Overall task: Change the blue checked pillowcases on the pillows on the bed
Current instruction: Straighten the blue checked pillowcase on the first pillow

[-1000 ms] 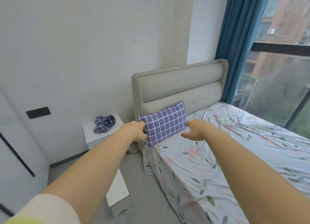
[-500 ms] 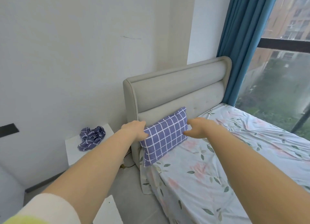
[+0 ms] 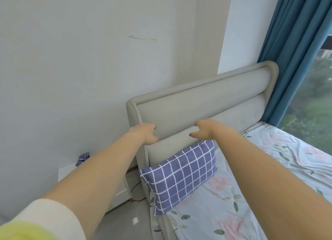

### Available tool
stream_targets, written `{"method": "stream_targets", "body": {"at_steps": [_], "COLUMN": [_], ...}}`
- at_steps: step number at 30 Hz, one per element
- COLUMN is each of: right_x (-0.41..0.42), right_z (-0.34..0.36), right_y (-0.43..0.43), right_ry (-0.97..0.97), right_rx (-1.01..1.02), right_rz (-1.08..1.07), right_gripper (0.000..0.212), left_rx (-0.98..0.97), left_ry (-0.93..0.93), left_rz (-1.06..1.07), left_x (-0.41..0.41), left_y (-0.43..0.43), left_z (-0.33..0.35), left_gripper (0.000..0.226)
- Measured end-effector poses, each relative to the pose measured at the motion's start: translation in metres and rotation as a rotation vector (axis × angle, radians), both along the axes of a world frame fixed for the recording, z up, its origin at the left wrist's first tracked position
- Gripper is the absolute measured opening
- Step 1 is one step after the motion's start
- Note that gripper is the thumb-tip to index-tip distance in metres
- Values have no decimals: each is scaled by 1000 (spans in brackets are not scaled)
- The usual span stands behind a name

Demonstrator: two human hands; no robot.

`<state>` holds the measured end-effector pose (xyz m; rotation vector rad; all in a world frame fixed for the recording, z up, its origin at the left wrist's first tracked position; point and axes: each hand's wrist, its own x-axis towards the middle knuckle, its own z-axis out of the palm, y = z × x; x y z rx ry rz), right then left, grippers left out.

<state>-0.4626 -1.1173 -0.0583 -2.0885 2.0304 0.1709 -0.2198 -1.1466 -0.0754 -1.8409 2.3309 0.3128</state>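
Pillow [image 3: 181, 175]: is being propped on the bed [image 3: 251, 194] against the headboard [image 3: 197, 105], likely so it sits upright
Left hand [image 3: 143, 133]: is being held above it, fingers loosely curled, nothing gripped
Right hand [image 3: 203, 130]: is being held alongside, fingers relaxed, empty

Extending 2 arms forward, both near straight, forearms bare. Holding left hand [image 3: 143, 134] knuckles-up, fingers loosely curled, thumb sticking out toward the other hand, gripping nothing. Holding right hand [image 3: 203, 130] at about the same height, fingers relaxed and slightly bent, thumb pointing left, also gripping nothing. Hovering both hands apart, not touching each other. Wearing left sleeve [image 3: 43, 220] pushed up near the elbow.
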Motion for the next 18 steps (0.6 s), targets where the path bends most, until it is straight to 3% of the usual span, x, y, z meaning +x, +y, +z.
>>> {"method": "stream_targets", "body": {"at_steps": [6, 13, 18], "right_x": [-73, -173, -187], "right_z": [-9, -31, -62], "right_y": [-50, -63, -55], "right_ry": [21, 65, 43], "right_rx": [38, 80, 176], "right_rz": [-177, -582, -865], "right_gripper": [64, 64, 61], "left_rx": [8, 39, 122], "left_ry": [-29, -22, -22], "left_rz": [-154, -477, -727], "left_x": [-67, -191, -264], "left_y": [-96, -204, -253], "left_z": [-11, -47, -83], "left_gripper": [72, 68, 69]}}
